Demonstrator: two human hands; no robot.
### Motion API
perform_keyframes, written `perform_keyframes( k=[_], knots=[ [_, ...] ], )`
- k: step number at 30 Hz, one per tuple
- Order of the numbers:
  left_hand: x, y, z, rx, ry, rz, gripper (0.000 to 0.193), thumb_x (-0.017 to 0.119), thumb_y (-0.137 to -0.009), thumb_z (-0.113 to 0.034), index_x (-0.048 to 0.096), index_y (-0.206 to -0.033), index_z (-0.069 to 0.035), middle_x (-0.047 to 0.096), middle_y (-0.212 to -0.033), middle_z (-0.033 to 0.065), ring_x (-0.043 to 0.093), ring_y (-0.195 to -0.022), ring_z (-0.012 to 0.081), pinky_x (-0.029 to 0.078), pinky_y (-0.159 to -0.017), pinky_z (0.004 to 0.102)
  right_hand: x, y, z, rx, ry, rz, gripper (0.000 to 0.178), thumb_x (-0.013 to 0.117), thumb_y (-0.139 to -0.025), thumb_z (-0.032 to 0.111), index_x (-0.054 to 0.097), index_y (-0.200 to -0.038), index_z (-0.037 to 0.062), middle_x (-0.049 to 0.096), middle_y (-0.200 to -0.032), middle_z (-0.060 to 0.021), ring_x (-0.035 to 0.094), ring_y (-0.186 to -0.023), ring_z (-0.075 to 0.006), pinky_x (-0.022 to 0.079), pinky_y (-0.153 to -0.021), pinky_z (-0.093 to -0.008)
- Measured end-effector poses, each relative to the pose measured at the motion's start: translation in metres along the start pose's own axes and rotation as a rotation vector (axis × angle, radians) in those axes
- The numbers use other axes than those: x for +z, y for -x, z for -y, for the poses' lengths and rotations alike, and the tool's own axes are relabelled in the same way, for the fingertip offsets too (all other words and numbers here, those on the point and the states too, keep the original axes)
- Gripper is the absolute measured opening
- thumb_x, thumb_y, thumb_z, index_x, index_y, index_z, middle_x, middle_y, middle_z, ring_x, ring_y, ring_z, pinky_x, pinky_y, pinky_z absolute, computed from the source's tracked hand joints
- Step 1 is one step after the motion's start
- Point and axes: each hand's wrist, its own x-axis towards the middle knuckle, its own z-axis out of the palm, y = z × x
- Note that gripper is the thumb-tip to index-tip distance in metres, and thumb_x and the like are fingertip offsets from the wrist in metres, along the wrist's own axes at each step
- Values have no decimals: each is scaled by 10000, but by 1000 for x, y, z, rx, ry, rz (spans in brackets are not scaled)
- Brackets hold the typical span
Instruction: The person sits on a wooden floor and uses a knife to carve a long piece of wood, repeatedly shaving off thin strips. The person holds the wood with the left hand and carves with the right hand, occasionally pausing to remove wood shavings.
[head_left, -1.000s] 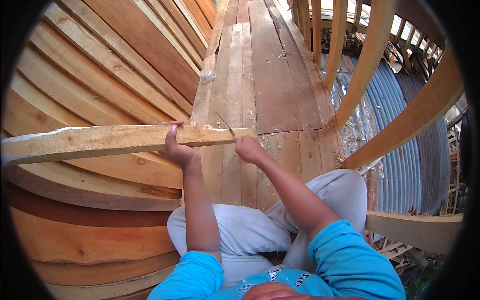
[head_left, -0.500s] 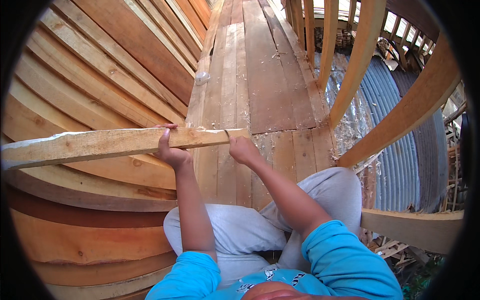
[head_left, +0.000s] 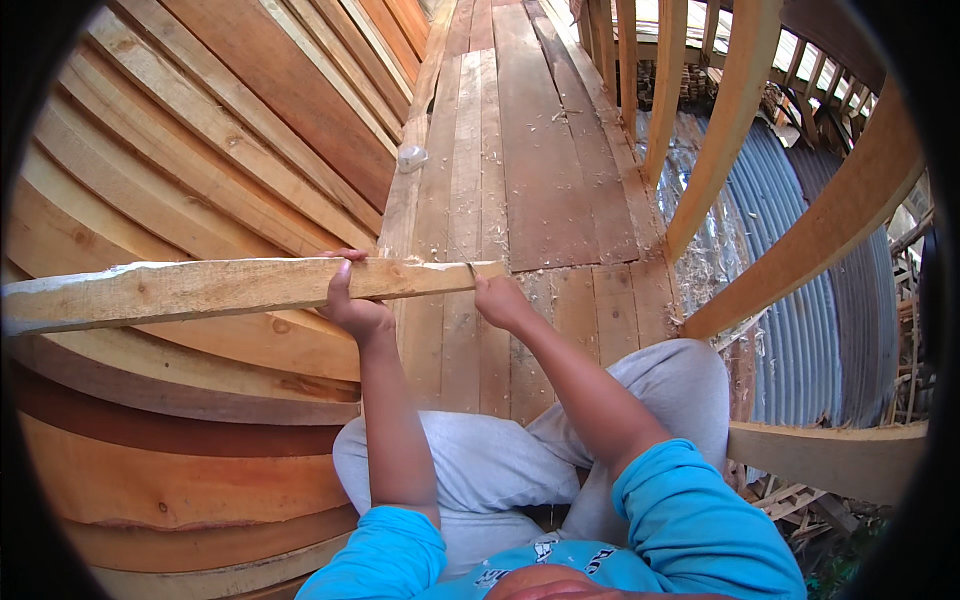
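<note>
A long squared wooden beam [head_left: 210, 292] lies crosswise before me, pale along its far upper edge and running out of view at the left. My left hand [head_left: 354, 305] is closed around it from beneath, thumb on the near face and fingertips over the far edge. Close to its right end, my right hand [head_left: 503, 303] is a fist around a tool whose handle is hidden. Only a thin dark blade [head_left: 472, 270] shows, seen edge-on across the beam's top. The wood near the blade looks freshly cut and lighter.
Stacked planks [head_left: 200, 140] stand along the left wall. Wood shavings are scattered over the plank floor [head_left: 550, 180], where a small whitish clear object [head_left: 411, 157] lies. Curved railing posts [head_left: 725, 130] rise at the right, above a lower corrugated metal roof [head_left: 785, 270].
My right hand and the blade have shifted slightly right along the beam, toward its end. The whole view has moved a little too. My left hand keeps its hold.
</note>
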Motion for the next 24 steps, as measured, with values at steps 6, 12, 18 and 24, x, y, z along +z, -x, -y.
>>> perform_keyframes(
  k=[6,12,18,24],
  knots=[
    [-20,-2,-2,9,18,24,318,575,-781,-129,500,-1086,-78,601,-881,98,600,-899,219,481,-865,371,-19,46,79,-79,94,138,547,381,-1005,351,660,-957,-118,652,-985,-343,631,-989,-481,482,-909,-512],
    [-6,-4,-3,75,30,24,296,567,-760,-98,505,-1037,-13,628,-833,127,609,-822,237,477,-864,377,-7,9,17,-12,40,28,548,374,-1006,347,663,-932,-113,646,-978,-353,625,-989,-487,481,-904,-505],
    [-13,-2,-4,61,20,25,292,571,-764,-110,512,-1033,-13,626,-811,124,615,-822,237,473,-867,380,-12,27,53,-29,49,76,541,393,-1003,355,652,-896,-107,641,-926,-352,634,-940,-477,474,-866,-508],
    [-6,-3,-6,81,41,28,284,583,-756,-89,521,-1022,-9,626,-813,123,621,-804,235,491,-847,374,-4,13,21,7,7,35,555,384,-1010,342,648,-882,-130,645,-931,-352,628,-947,-492,474,-874,-519]
  ],
)
